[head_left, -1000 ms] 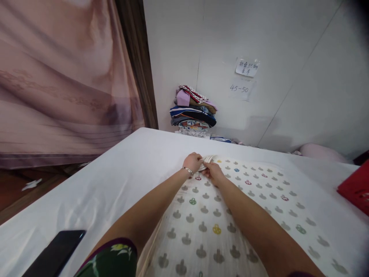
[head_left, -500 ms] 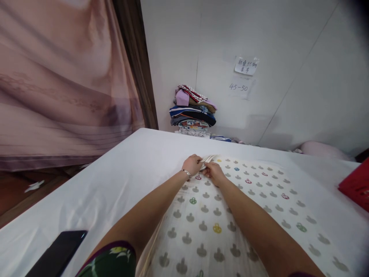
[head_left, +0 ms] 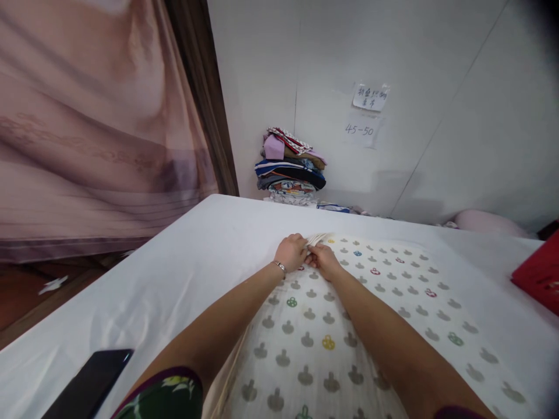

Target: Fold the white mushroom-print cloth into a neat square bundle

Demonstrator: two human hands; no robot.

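Note:
A white cloth (head_left: pixel 318 302) printed with grey, green, yellow, red and blue mushroom-like shapes lies over the table and runs toward me. At its far edge, my left hand (head_left: pixel 292 253) is closed on gathered layers of the cloth. Right beside it, my right hand (head_left: pixel 323 261) pinches the same layered edge, its fingertips close to the left ones. Pale layers fan out just above the fingers. The left side of the cloth hangs in soft folds near my left forearm, and its right part is spread flat. How many layers I grip is hidden.
The white-covered table (head_left: pixel 174 262) reaches the wall. A dark phone (head_left: pixel 87 384) lies front left, a red object (head_left: pixel 539 273) at the right edge. Behind the far edge rises a stack of folded fabrics (head_left: pixel 292 169). A pink curtain (head_left: pixel 100 128) hangs at left.
My left hand has turned slightly at the gathered edge, its back now more toward me. The right hand stays nearly in place, still pinching. The view has shifted a little.

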